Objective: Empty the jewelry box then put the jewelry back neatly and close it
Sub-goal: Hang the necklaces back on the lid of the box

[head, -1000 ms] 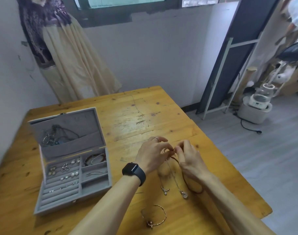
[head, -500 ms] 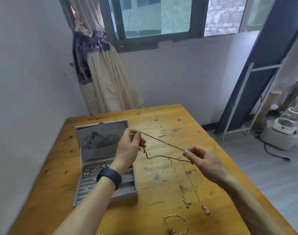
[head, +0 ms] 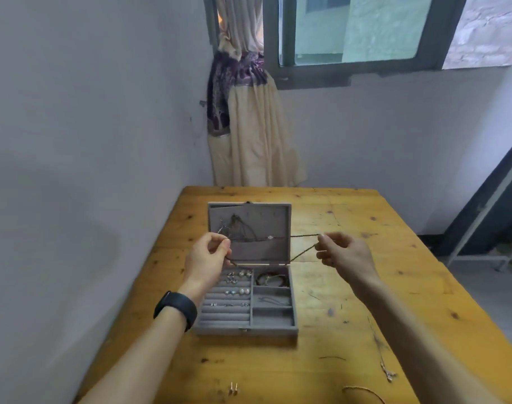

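Note:
The grey jewelry box (head: 246,329) stands open on the wooden table (head: 351,301), its lid upright with necklaces hanging inside. Earrings fill the ring rows on the left and a dark bracelet (head: 271,279) lies in the top right compartment. My left hand (head: 208,258) and my right hand (head: 343,253) each pinch one end of a thin brown cord necklace (head: 303,249), stretched in a loop in front of the lid. A chain necklace (head: 384,363), a thin bangle (head: 362,392) and a pair of earrings (head: 234,389) lie on the table near me.
The table's left side runs along a white wall. A tied curtain (head: 249,135) hangs below the window behind the table. A dark panel and a white frame (head: 482,243) stand on the floor to the right.
My hands rose from the table with the cord necklace, spread apart and moved left, so the cord now stretches in front of the box lid. The view tilted up and left.

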Demonstrator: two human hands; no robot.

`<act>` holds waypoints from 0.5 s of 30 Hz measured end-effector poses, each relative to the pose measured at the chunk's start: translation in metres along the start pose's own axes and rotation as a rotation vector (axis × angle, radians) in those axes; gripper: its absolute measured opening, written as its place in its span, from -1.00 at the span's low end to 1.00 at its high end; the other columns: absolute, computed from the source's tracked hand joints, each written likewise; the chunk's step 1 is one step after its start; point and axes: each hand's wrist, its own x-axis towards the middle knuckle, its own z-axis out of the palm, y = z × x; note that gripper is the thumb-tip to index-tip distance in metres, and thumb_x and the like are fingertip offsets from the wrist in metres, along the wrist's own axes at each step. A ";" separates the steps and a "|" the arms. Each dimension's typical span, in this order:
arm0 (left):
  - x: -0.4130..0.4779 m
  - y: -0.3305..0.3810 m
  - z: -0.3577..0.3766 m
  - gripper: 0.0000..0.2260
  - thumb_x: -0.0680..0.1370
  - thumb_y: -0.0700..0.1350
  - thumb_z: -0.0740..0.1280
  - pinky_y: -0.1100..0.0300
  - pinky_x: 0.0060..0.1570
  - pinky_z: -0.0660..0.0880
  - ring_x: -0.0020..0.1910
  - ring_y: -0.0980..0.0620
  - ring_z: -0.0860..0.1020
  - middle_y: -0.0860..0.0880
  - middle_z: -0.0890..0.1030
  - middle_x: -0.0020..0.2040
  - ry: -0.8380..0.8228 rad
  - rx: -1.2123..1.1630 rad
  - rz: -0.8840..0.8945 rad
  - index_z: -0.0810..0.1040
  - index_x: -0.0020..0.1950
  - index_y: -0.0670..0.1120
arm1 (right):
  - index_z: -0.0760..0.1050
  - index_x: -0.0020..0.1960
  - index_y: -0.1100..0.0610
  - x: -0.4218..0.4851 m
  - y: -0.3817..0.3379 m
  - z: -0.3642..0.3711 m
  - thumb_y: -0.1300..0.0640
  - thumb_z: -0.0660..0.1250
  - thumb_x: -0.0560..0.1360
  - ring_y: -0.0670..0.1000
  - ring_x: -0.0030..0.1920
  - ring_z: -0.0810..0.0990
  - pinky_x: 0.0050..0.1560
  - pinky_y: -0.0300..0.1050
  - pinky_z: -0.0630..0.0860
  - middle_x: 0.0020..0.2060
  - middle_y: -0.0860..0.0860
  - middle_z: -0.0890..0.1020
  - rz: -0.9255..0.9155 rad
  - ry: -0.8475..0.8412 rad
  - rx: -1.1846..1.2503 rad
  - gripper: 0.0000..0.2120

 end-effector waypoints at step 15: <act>0.040 0.019 0.042 -0.84 0.60 0.09 0.32 0.15 -0.12 0.61 -0.03 0.08 0.65 0.15 0.70 -0.03 0.089 0.584 0.262 0.66 0.10 0.13 | 0.66 -0.05 0.04 0.059 -0.083 0.066 0.06 0.39 0.55 -0.05 -0.20 0.72 -0.01 0.08 0.67 -0.23 -0.07 0.73 -0.264 0.156 0.111 -0.91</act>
